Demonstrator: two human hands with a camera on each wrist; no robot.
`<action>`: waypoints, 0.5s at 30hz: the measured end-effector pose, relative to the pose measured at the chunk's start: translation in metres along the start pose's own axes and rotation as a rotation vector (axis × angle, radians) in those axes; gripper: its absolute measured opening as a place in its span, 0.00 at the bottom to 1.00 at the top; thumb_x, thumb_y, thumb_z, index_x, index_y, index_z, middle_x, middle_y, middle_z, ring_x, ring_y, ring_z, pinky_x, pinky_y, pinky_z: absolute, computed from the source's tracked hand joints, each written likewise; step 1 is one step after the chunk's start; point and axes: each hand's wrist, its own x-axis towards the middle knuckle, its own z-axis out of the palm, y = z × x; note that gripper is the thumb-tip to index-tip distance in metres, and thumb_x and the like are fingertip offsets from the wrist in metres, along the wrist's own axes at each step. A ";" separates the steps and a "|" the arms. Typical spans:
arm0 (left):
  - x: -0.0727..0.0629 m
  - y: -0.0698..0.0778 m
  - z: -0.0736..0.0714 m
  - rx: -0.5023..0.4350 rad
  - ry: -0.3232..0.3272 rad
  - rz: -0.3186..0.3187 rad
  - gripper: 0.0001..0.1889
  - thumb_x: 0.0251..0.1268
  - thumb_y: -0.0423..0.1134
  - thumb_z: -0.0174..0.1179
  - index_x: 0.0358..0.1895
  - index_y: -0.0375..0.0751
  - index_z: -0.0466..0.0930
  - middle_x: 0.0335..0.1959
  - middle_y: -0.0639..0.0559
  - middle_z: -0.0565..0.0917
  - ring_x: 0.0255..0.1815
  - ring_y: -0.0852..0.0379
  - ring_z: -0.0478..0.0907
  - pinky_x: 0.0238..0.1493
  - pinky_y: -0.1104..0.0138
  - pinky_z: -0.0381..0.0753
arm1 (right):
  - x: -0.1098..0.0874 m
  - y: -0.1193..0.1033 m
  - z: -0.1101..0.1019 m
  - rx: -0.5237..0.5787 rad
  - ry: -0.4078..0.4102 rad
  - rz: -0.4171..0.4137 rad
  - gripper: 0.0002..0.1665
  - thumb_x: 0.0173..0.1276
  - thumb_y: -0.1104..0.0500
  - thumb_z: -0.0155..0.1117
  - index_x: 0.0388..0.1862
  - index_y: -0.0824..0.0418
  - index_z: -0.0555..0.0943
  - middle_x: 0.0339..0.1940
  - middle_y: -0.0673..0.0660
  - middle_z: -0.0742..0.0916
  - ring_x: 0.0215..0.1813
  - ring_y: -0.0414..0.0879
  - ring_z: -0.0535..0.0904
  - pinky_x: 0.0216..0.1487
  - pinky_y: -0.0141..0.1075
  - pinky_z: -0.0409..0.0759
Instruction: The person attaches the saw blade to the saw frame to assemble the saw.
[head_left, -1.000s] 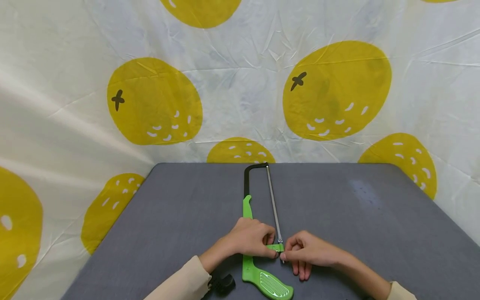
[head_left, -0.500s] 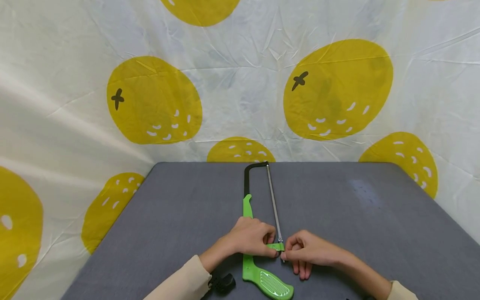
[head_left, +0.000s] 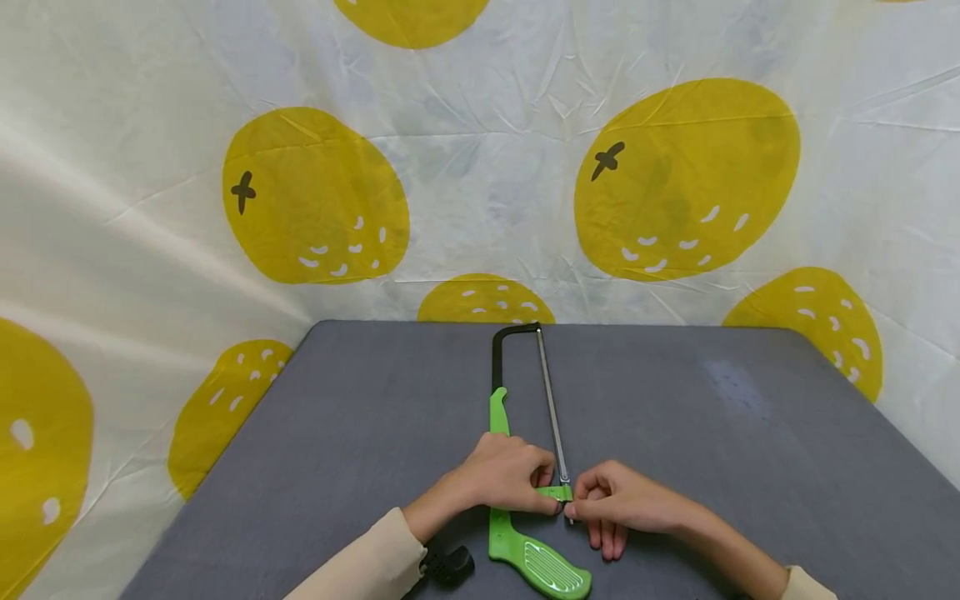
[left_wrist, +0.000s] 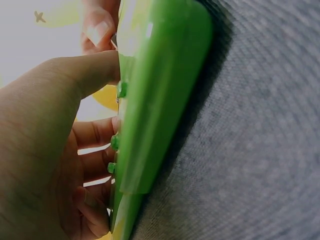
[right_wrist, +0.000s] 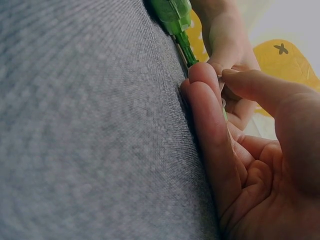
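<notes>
- A hacksaw [head_left: 498, 417] lies on its side on the counter [head_left: 337, 433], partly under the left hand [head_left: 510, 475] and just left of the right hand [head_left: 622, 500].
- The left hand reaches across the green part of the saw's frame and grips it, with its thumb and index finger at the green bracket [head_left: 558, 493] that carries the near end of the blade [head_left: 552, 404].
- The right hand, just beside the left, pinches a small metal piece [head_left: 572, 522] at that bracket between thumb and index finger; its exact shape is mostly hidden by the fingertips.
- The right hand's other fingers reach down beside the counter surface, below the pinch.
- The hands are close together at the same bracket, thumb tips near each other; whether they touch cannot be told.
- The saw's green handle [head_left: 553, 568], with a ribbed grip, sits on the wearer's side of the hands, angled toward the right.
- Beyond the hands, the black bow [head_left: 497, 362] of the frame runs away and bends right to meet the far end of the blade.
- The blade runs straight from just beyond the hands to that bend.
- A dark object [head_left: 452, 567] sits below the left wrist, close to the pale left sleeve [head_left: 367, 558]; a pale right sleeve [head_left: 806, 586] shows behind the right hand.
- Far beyond the hands hangs white fabric [head_left: 487, 183] printed with yellow fruit.
</notes>
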 end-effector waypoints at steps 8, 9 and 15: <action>-0.001 0.002 -0.001 -0.002 0.001 -0.006 0.17 0.57 0.64 0.67 0.23 0.64 0.74 0.14 0.69 0.71 0.14 0.67 0.67 0.18 0.67 0.64 | 0.000 -0.001 0.001 -0.007 0.010 0.005 0.20 0.77 0.57 0.61 0.39 0.77 0.81 0.20 0.50 0.86 0.19 0.37 0.85 0.21 0.32 0.82; -0.001 0.002 -0.002 -0.001 0.002 -0.006 0.17 0.57 0.64 0.67 0.23 0.64 0.74 0.14 0.69 0.71 0.14 0.67 0.67 0.18 0.67 0.64 | 0.000 -0.001 0.001 -0.008 0.011 0.008 0.20 0.77 0.57 0.61 0.39 0.77 0.81 0.20 0.50 0.86 0.19 0.37 0.85 0.21 0.32 0.82; -0.001 0.002 -0.002 -0.004 0.003 -0.003 0.17 0.57 0.64 0.67 0.23 0.64 0.74 0.14 0.68 0.71 0.14 0.67 0.67 0.18 0.67 0.64 | 0.000 -0.002 0.002 -0.010 0.014 0.013 0.20 0.77 0.56 0.62 0.39 0.77 0.81 0.19 0.50 0.86 0.19 0.37 0.85 0.21 0.31 0.82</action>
